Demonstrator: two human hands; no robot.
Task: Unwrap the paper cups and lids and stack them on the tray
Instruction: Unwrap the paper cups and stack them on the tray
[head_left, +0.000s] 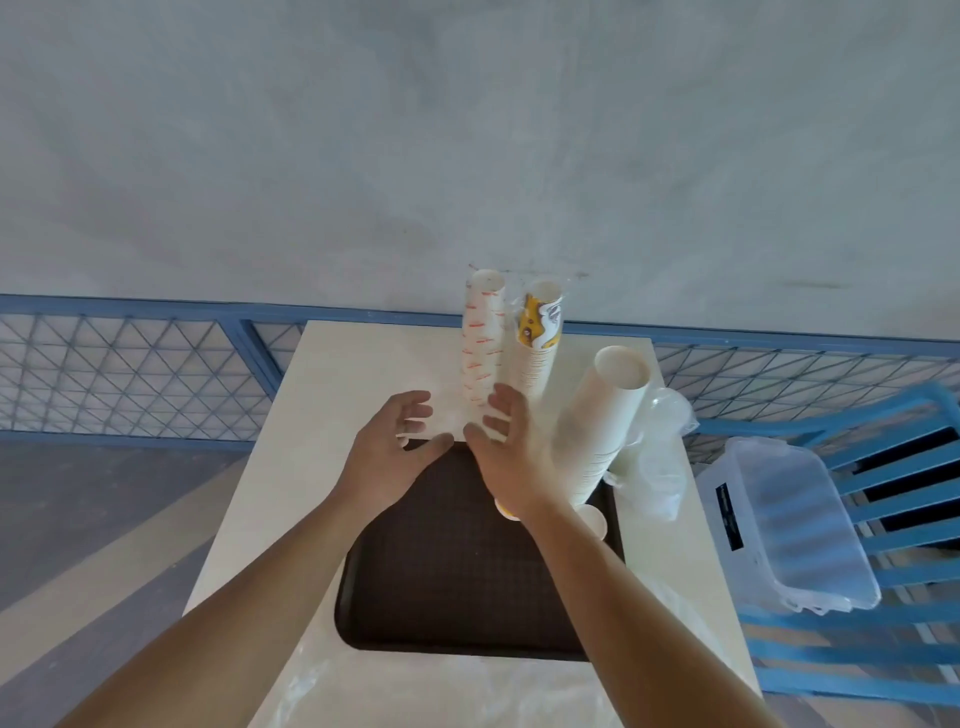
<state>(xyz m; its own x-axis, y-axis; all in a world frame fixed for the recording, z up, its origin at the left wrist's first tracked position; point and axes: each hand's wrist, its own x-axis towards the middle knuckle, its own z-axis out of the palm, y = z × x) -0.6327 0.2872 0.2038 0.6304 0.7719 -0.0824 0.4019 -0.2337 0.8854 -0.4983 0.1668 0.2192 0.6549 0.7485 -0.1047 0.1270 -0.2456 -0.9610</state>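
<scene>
Table (270, 519), pale top: crumpled clear wrap (467, 691) at the near edge. Dark brown tray (457, 571) just beyond it.
Left hand (387, 457): over the tray's far edge, fingers loosely curled, apart, holding nothing.
Right hand (506, 457): fingers nearly straight, slightly spread, at the base of the red-printed cup stack (480, 348); contact cannot be told.
Yellow-patterned cup stack (537, 343): beside it, still in film.
Plain white cup stack (597, 431): leaning at the tray's right side.
Bagged clear lids (657, 457): on the table to the right.

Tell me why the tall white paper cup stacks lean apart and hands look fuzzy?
Head view: the wide-angle lens likely splays the red-printed white paper cup stack and plain white paper cup stack apart; left hand and right hand look softly blurred; light is flat, shadows faint.
</scene>
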